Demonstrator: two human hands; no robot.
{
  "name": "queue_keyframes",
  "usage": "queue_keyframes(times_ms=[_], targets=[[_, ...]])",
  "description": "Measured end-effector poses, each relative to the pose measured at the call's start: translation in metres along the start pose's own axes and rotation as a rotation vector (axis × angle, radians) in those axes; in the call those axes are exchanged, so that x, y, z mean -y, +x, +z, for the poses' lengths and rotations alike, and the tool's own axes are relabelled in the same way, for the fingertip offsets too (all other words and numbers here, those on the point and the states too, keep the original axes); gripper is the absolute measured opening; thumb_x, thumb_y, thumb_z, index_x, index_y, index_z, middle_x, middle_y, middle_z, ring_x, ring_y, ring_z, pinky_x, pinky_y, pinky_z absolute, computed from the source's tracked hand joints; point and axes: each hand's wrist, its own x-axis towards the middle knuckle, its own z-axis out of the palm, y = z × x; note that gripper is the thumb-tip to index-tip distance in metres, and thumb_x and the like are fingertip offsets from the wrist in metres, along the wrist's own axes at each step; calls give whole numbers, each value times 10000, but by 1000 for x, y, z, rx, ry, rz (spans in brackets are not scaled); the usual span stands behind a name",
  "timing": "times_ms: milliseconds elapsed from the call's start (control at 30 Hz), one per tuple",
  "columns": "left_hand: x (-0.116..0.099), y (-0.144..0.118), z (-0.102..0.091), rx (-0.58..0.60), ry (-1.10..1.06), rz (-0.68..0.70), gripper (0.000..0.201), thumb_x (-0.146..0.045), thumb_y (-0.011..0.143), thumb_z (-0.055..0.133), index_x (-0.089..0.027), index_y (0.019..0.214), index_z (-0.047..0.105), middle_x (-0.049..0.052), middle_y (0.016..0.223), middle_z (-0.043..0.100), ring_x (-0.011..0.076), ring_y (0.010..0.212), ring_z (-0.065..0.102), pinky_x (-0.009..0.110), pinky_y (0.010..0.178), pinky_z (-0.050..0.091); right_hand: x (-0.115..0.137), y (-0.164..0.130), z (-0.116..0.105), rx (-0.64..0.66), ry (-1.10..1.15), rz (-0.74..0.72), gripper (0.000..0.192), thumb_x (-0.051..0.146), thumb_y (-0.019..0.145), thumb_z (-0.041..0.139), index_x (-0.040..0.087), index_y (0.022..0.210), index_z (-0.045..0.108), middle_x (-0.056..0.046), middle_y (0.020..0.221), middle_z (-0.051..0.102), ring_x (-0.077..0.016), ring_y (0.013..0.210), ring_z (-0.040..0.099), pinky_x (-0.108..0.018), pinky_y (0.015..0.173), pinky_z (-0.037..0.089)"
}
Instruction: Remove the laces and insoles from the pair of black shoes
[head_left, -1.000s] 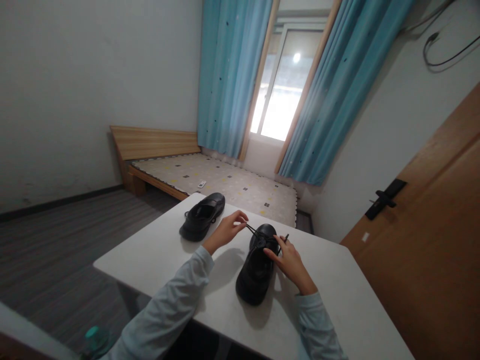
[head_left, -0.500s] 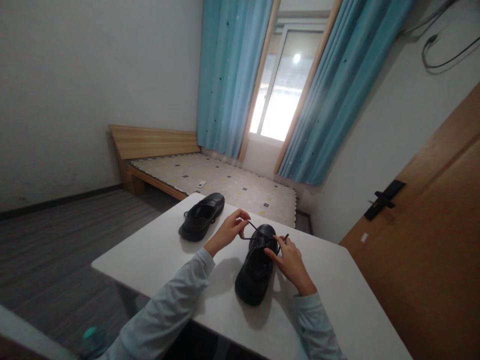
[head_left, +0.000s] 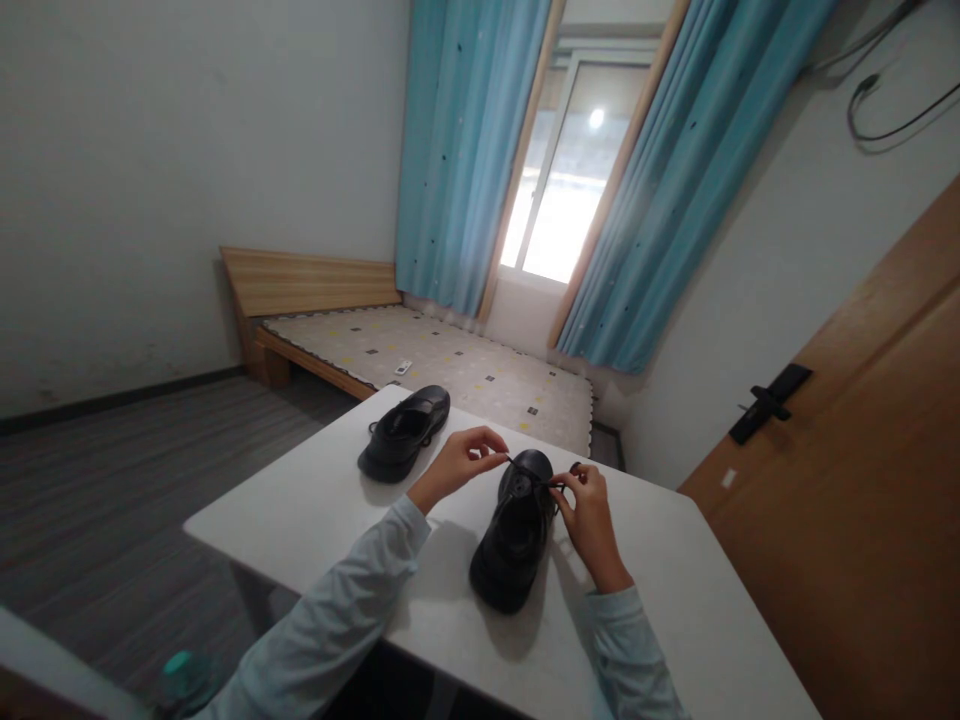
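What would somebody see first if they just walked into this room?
Probably the two hands at the near black shoe in the middle of the white table: the left hand and the right hand each pinch a black lace. After that, the other black shoe lying farther back on the left, and the bright blue curtains by the window.

Long pale grey-blue sleeves, creased at the elbows, reach to both wrists, leaving each hand bare.

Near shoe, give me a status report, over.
Left hand and right hand each pinch a black lace end. Near shoe upright on white table. Second shoe apart, clear.
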Motion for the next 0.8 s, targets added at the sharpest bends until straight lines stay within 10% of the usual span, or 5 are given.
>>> queue_keyframes(times_ms=[233,433,800], targets=[[0,-3,0,272,-122,-72,332,-442,697,665,-111,711,634,28,615,630,121,583,573,210,543,421,16,2,-15,-84,30,-41,107,324,736,644,232,698,684,-87,1182,482,-297,1126,390,-472,945,326],[2,-2,0,309,-37,-33,398,-420,851,475,-109,690,664,10,544,585,80,518,496,176,496,363,22,3,-21,112,298,37,247,380,811,535,195,680,632,-50,757,623,-204,772,561,-331,745,431],[18,-3,19,220,201,141,340,-226,813,562,-230,1152,591,61,1199,610,196,1112,555,353,969,417,12,5,-10,105,364,158,261,425,780,526,181,754,619,-55,720,658,-192,647,585,-319,621,469]])
